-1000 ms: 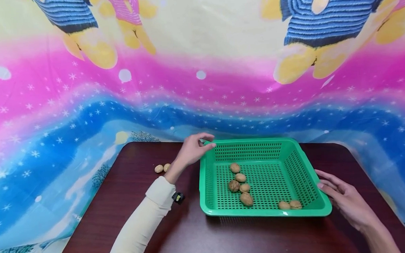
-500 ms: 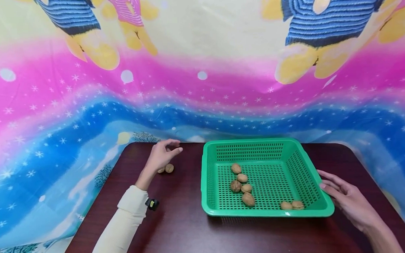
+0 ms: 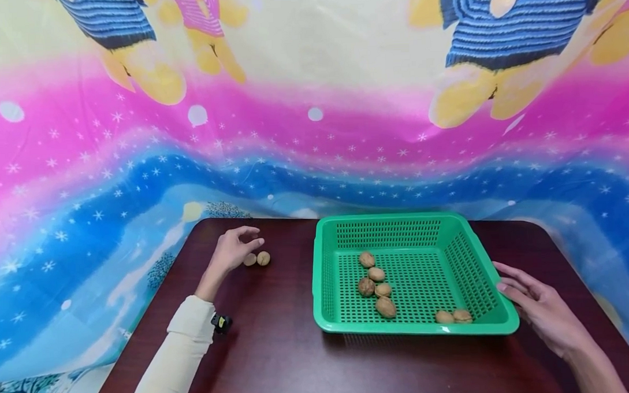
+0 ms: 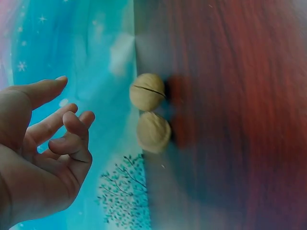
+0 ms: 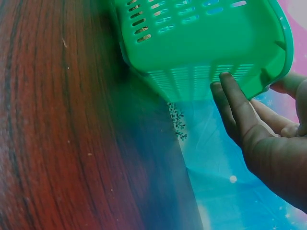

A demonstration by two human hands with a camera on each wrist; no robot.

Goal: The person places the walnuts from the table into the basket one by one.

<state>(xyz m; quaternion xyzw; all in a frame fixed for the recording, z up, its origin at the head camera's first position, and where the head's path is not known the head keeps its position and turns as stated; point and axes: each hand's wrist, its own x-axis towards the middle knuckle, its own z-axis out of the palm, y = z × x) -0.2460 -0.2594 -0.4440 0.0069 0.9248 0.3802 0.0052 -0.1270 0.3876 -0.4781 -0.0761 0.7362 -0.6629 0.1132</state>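
Note:
In the head view my left hand (image 3: 232,249) hovers over the table's left side, thumb and fingers parted with nothing between them. Just below its fingertips lie two walnuts, the right one (image 3: 263,258) showing its seam and the other walnut (image 3: 250,260) beside it. The left wrist view shows both walnuts (image 4: 154,132) apart from the loosely bent fingers. A green plastic basket (image 3: 392,331) with slotted walls stands right of centre, several walnuts (image 3: 386,307) on its floor. At its right side my right hand (image 3: 544,310) holds the rim, thumb at the edge and fingers (image 5: 235,98) against the outer wall.
The dark red wooden table (image 3: 278,359) carries everything. Behind it hangs a colourful cloth (image 3: 292,157) printed with snowflakes and bears, close to the table's far edge. A small black device (image 3: 222,323) sits at the left wrist.
My left hand has moved left from the basket's far left corner, then lowered toward the two walnuts. The right hand stays at the basket's right rim; the basket's contents look the same.

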